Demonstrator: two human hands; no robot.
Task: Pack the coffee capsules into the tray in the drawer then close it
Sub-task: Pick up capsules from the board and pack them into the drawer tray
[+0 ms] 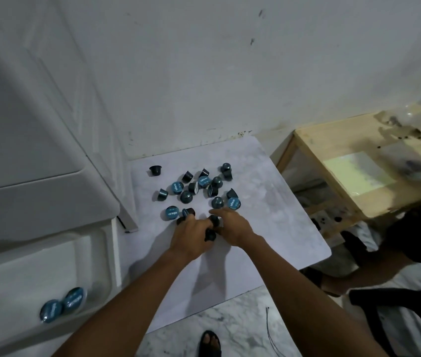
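Several dark coffee capsules [197, 188] with blue foil lids lie scattered on a white low table [268, 207]. My left hand [190, 237] and my right hand [232, 228] meet at the near edge of the pile, each closed around dark capsules; one capsule [210, 236] shows between them. At the lower left an open white drawer holds a white tray [23, 274] with two blue-lidded capsules [62, 304] lying in its front part.
A white cabinet [23, 124] rises above the drawer at left. A wooden stool [358, 176] with stained paper stands at right. Another person in dark clothes [410, 240] sits at the right edge. My sandalled foot [209, 342] is on the marble floor.
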